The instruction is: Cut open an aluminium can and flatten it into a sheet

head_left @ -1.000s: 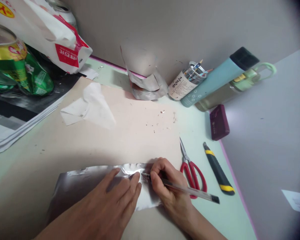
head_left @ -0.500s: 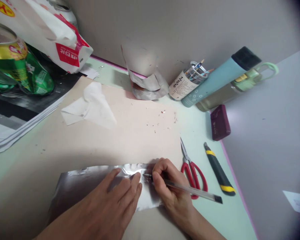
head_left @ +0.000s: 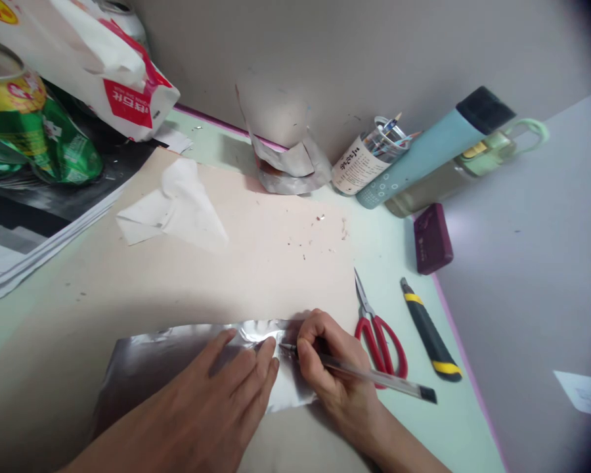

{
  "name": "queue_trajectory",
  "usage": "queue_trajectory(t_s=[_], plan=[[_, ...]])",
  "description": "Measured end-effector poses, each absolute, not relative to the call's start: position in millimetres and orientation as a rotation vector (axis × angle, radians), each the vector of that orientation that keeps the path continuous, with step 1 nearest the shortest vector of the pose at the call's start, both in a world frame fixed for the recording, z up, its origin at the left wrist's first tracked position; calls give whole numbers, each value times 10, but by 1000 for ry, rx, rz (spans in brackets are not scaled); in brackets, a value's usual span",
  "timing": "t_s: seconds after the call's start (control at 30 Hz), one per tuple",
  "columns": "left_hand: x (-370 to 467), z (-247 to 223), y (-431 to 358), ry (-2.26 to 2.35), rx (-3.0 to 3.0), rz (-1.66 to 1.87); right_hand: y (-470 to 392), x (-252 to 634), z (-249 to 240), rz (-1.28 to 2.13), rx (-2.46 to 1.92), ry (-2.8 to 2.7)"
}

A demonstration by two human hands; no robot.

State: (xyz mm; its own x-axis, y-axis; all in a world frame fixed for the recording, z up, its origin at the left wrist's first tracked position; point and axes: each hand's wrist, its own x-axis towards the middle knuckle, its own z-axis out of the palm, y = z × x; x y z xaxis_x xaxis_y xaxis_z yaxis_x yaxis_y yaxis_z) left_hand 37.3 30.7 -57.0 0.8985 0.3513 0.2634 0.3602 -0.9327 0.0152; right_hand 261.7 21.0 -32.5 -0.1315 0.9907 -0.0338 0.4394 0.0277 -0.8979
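A sheet of silvery metal (head_left: 152,368), creased along its far edge, lies on a beige board (head_left: 256,269). My left hand (head_left: 226,394) rests flat on it, fingers spread and pressing the surface. Pinched in my right hand (head_left: 332,368) is a clear pen (head_left: 381,379) with a black end cap; its tip meets the metal close to my left fingertips. Part of the sheet is hidden beneath both hands. Just beyond my right hand lie red-handled scissors (head_left: 381,341), blades pointing away.
A black and yellow utility knife (head_left: 431,332) lies right of the scissors. Farther back stand a maroon box (head_left: 432,238), a blue tube (head_left: 433,148), a pencil cup (head_left: 359,164) and cut metal pieces (head_left: 290,177). Tissue (head_left: 182,203) and crushed green cans (head_left: 64,144) are at left.
The pen tip has shifted slightly left with my right hand, toward my left fingertips. My left hand stays on the sheet. The whole view has moved a little.
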Motion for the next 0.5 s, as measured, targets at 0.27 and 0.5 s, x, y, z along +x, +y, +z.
queue_trajectory(t_s=[0.27, 0.5], plan=[[376, -559, 314, -589, -3032, -404, 203, 2618, -371, 1084, -1452, -1551], [381, -529, 313, -593, -3020, -436, 198, 2607, -337, 1053, -1464, -1625]])
